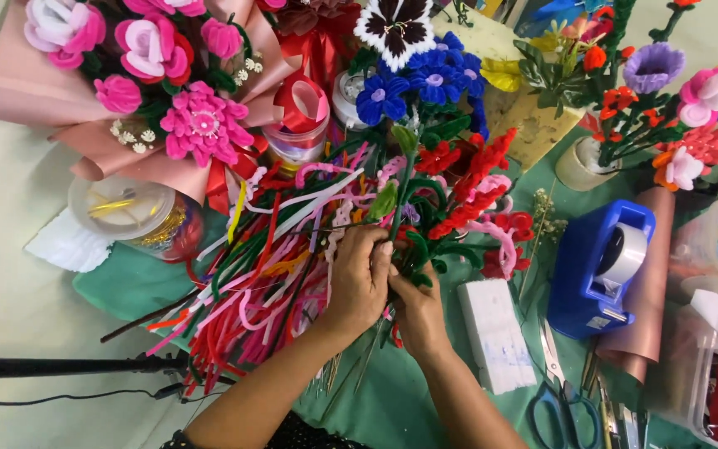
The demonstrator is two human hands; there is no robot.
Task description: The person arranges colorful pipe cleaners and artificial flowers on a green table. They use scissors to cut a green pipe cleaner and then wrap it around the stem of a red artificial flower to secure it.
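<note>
Counter [10,274] space is almost wholly taken up by craft supplies, with a green cloth [118,287] spread over the middle, probably to give the work a soft base. At the upper left lies the largest piece, a pink paper-wrapped bouquet [151,91] of fuzzy pink flowers, laid on its side well back from the work. Along the upper right stand more made flowers [666,116] in blue, purple, orange and pink, upright in pots so their heads are not crushed.

Below the bouquet sprawls a loose heap of pipe cleaners [251,283] in red, pink, white, green and yellow, fanned out just beside the hands so any colour is within easy reach. A blue tape dispenser [596,266] sits to the right, next to a roll of pink paper [650,291]. A white block [496,333] lies near the right wrist, and scissors [563,399] rest at the bottom edge. A clear lidded tub [130,212] sits left of the heap.

Both hands meet at the centre. The left hand [359,278] is curled closed around a green stem [402,187], pinching it near its lower part to keep it upright and steady. The right hand [419,312] is tucked against it from below, fingers folded in at the base of the same stem; exactly what they pinch is hidden.
</note>
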